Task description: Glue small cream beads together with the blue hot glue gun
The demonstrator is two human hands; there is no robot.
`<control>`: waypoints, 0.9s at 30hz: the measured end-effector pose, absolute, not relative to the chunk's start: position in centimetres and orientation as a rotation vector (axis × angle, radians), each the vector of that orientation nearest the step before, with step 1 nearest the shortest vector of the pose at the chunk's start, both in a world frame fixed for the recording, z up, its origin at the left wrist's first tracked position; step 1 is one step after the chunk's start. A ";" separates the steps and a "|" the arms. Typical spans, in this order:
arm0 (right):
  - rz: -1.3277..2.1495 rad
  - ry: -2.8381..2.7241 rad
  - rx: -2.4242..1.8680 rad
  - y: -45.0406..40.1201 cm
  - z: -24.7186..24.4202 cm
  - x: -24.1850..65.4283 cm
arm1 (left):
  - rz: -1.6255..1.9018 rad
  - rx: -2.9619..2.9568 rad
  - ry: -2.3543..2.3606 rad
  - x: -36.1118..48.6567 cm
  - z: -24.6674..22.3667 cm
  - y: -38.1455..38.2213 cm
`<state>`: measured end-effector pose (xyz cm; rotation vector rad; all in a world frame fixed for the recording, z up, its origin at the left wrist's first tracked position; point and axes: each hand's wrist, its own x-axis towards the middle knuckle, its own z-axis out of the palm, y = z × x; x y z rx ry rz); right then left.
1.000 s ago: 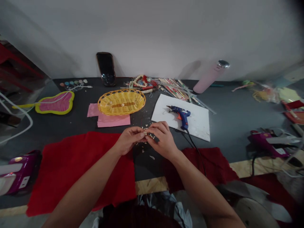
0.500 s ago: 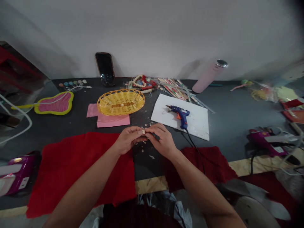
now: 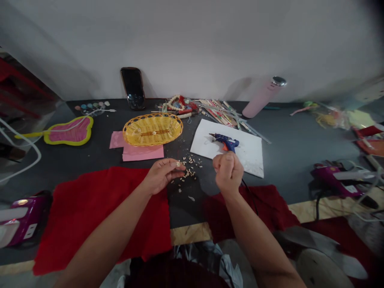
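Between the thumb and fingertips of my left hand [image 3: 162, 174] is a small pale piece [image 3: 178, 164], pinched above the table. Many similar pale bits [image 3: 189, 173] lie scattered beside that hand. My right hand [image 3: 228, 172] is curled into a fist at the near edge of a white board. It covers the lower handle of a blue glue gun [image 3: 223, 140] lying there; whether the fingers grip the handle is hidden. The gun's nozzle points left, and its orange trigger shows.
A yellow woven basket [image 3: 153, 130] rests on pink sheets [image 3: 144, 153]. Red cloths [image 3: 111, 212] lie in front on both sides. A phone [image 3: 133, 88] and a pink bottle [image 3: 264, 98] stand at the wall. The white board [image 3: 201, 140] is right of centre.
My right hand has left the small piece, moved right to the glue gun's handle and curled closed. My left hand stays in place with the piece. More scattered bits now show.
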<state>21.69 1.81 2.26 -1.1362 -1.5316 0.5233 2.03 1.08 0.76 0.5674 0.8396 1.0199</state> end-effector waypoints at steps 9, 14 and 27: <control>0.673 -1.827 -0.957 1.2 1.9 19.7 | 0.993 0.608 0.768 2.0 0.1 1.0; 0.662 -1.947 -0.887 1.3 1.0 19.3 | 0.924 0.650 0.712 1.9 -0.3 0.7; 0.440 -2.080 -0.840 1.7 0.7 19.4 | 0.923 0.701 0.751 2.0 -0.7 0.8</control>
